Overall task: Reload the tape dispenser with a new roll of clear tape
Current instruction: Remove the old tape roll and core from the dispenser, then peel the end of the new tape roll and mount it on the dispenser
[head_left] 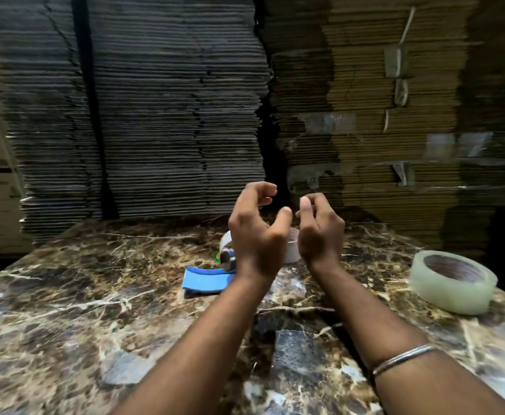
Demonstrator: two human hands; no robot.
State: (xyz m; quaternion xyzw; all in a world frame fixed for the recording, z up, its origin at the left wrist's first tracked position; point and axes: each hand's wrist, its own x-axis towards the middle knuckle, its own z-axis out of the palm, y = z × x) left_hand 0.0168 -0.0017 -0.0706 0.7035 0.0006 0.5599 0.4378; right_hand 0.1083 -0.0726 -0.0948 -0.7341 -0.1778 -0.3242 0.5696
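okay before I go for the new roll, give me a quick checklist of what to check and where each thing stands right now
1. Left hand free: ok, fingers curled loosely, holding nothing.
2. Right hand free: ok, raised, holding nothing visible.
3. New clear tape roll within reach: ok, lying flat on the marble table, right of the right hand.
4. Tape dispenser on the table: ok, blue handle visible behind the left wrist.
5. Old core removed from the dispenser: cannot tell, hands hide it.

A packing or storage room of a warehouse: tall stacks of flattened corrugated cartons (170, 109) fill the whole upper frame, some on the right patched with clear tape, rising directly behind a brown marble-patterned surface (80, 310) in the lower frame.
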